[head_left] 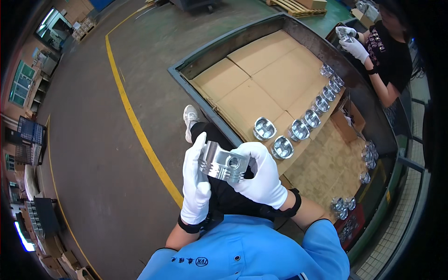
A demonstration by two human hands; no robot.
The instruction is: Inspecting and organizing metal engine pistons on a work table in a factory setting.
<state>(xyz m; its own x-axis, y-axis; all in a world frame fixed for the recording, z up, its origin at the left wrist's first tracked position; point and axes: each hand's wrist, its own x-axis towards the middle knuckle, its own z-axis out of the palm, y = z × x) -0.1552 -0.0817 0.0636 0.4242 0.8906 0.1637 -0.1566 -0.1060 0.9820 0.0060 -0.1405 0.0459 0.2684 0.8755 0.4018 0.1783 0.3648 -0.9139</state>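
Note:
I hold a shiny metal piston (223, 162) on its side in front of my body, with its ring grooves and pin hole showing. My right hand (261, 175), in a white glove, is closed around its right end. Against the piston's left end lies my left hand (193, 182), also gloved, with its fingers stretched out and its thumb apart from the metal. Nearest to my right hand, more pistons, one piston (282, 148) and another piston (264, 129), stand on cardboard in a large metal bin.
The bin's raised metal rim (210, 114) runs close ahead of me. A row of pistons (320, 104) lines the cardboard (261, 70). An open carton (347, 121) and small piston groups (343, 207) sit to the right. Across the bin, a co-worker's gloved hands (352, 42) hold a metal part.

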